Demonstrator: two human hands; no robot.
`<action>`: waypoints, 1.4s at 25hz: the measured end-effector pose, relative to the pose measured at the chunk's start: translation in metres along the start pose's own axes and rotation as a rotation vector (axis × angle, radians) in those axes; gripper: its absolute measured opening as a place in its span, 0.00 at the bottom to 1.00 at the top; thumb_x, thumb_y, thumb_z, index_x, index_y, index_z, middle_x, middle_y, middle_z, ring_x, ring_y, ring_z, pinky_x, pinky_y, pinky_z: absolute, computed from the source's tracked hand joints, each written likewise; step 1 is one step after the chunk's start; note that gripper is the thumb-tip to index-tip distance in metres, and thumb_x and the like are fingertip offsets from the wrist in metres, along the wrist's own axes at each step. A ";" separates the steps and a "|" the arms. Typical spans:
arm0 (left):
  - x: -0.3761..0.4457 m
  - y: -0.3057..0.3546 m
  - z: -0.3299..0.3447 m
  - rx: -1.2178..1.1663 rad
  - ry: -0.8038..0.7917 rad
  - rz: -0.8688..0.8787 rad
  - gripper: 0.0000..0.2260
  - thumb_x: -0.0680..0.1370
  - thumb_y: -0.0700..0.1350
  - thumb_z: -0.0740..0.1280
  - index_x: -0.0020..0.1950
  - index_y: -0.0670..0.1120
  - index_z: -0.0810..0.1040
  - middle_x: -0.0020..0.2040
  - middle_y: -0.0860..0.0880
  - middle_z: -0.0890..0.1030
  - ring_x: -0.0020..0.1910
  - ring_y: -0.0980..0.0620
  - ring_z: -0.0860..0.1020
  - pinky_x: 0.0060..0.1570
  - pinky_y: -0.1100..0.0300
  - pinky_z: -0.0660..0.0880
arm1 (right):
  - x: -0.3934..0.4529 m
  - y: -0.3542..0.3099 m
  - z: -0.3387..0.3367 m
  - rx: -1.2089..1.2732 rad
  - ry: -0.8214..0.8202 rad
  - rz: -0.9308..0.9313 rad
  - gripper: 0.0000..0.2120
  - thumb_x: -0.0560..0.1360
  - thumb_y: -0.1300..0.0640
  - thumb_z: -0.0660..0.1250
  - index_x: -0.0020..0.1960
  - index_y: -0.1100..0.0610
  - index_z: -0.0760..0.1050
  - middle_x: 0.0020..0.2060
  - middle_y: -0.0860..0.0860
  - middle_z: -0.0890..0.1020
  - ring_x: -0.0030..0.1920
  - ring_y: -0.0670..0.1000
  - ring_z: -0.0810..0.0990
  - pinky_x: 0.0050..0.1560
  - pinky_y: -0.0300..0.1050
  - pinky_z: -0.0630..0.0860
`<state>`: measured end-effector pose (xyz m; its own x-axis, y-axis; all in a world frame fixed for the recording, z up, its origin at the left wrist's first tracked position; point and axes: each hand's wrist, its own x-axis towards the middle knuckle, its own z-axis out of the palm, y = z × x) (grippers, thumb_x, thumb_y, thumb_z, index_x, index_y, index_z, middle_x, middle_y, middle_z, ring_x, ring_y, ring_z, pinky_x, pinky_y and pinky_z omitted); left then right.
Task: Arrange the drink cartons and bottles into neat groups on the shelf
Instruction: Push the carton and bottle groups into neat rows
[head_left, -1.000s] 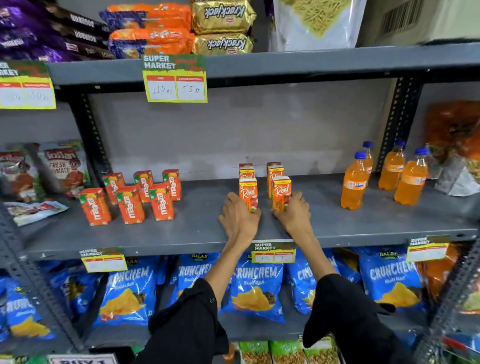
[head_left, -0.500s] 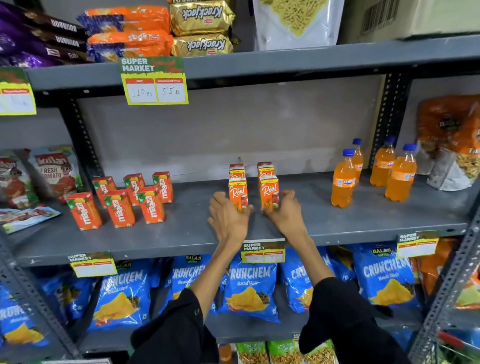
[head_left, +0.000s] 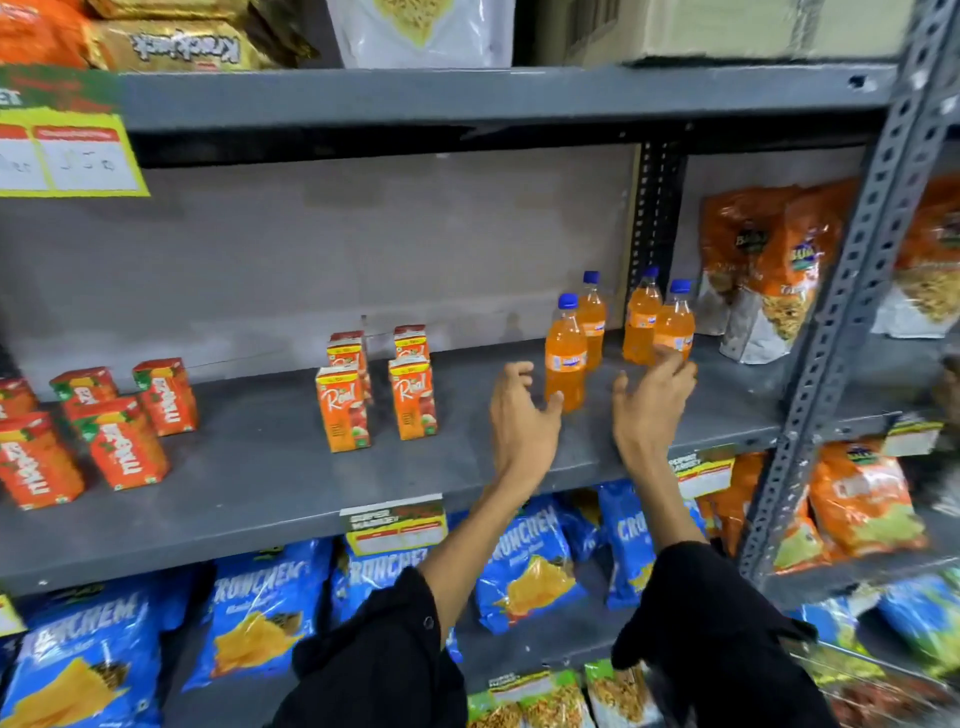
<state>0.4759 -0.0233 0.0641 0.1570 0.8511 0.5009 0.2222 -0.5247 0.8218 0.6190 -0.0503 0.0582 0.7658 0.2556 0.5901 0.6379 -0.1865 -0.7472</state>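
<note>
On the grey middle shelf (head_left: 260, 483) stand three groups. Red Maaza cartons (head_left: 124, 441) are at the left. Several orange Real cartons (head_left: 343, 408) stand in two short rows at the centre. Several orange soda bottles (head_left: 566, 358) with blue caps stand at the right. My left hand (head_left: 522, 415) is open, fingers spread, its thumb just short of the nearest bottle's left side. My right hand (head_left: 652, 400) is open too, to the right of that bottle and in front of the rear right bottle (head_left: 674, 322). Neither hand holds anything.
Orange snack bags (head_left: 763, 260) lean at the shelf's far right, behind a perforated grey upright (head_left: 852, 291). Blue Crunchem bags (head_left: 530, 566) fill the shelf below. Biscuit packs (head_left: 171, 47) and a cardboard box (head_left: 727, 26) sit on the shelf above. Price tags hang on the shelf edges.
Both hands have let go of the front Real cartons and moved right to the bottles, opening as they went. The view has swung to the right.
</note>
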 end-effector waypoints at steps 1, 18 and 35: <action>0.006 0.000 0.010 0.022 -0.044 -0.051 0.25 0.74 0.43 0.75 0.68 0.42 0.71 0.64 0.42 0.78 0.63 0.44 0.76 0.64 0.47 0.73 | 0.011 0.007 0.000 -0.040 -0.025 0.060 0.27 0.73 0.59 0.72 0.67 0.64 0.65 0.63 0.63 0.71 0.63 0.65 0.71 0.60 0.57 0.71; 0.041 -0.006 0.101 0.011 -0.291 -0.176 0.22 0.77 0.47 0.73 0.69 0.47 0.73 0.64 0.41 0.80 0.64 0.41 0.77 0.65 0.42 0.75 | 0.085 0.073 0.010 0.052 -0.311 0.122 0.19 0.74 0.61 0.71 0.61 0.64 0.69 0.57 0.63 0.80 0.59 0.64 0.79 0.55 0.50 0.74; 0.030 0.017 0.088 0.009 -0.368 -0.187 0.22 0.82 0.45 0.66 0.75 0.45 0.66 0.71 0.41 0.74 0.71 0.41 0.70 0.70 0.44 0.68 | 0.075 0.065 0.000 0.034 -0.348 0.141 0.23 0.76 0.61 0.69 0.66 0.63 0.64 0.63 0.63 0.76 0.64 0.65 0.75 0.62 0.55 0.72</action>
<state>0.5690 -0.0085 0.0694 0.4465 0.8694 0.2118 0.2874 -0.3635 0.8861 0.7178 -0.0432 0.0544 0.7687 0.5380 0.3460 0.5210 -0.2128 -0.8266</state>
